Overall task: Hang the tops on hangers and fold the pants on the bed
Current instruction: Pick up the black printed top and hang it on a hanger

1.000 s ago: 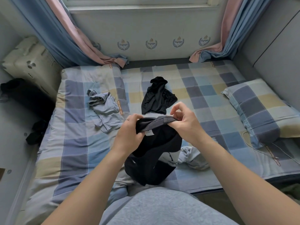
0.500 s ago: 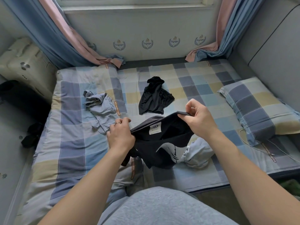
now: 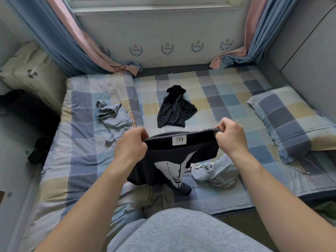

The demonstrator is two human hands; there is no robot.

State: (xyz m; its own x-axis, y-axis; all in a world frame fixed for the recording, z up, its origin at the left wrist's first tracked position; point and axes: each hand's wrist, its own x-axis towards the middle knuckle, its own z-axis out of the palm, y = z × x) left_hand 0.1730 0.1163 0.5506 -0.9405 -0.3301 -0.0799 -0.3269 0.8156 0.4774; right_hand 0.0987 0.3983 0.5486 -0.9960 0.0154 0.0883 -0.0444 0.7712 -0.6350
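The black garment [image 3: 174,160] hangs over the near part of the bed [image 3: 81,160], stretched by its banded top edge between the two hands. The left hand [image 3: 131,146] has its grip pinched tight on one end of that edge; the right hand [image 3: 230,137] has its grip curled round the other; the white label [image 3: 179,140] sits midway between them, facing the camera. A white face print shows lower down, and the bunched bottom appears to reach the sheet. I cannot tell whether the band is a waistband or a hem, so the first job, as I judge it, is to settle that from the shape once the cloth hangs free. To do the step well, lift until the cloth clears the bed; give it a shake so the twisted lower part drops straight; hold both ends level with the label centred. Then, if it proves to be pants, lay it flat on bare sheet, away from the black top [image 3: 174,108] beyond and the pale blue bundle [image 3: 216,171] just to its right, either of which could get caught underneath.
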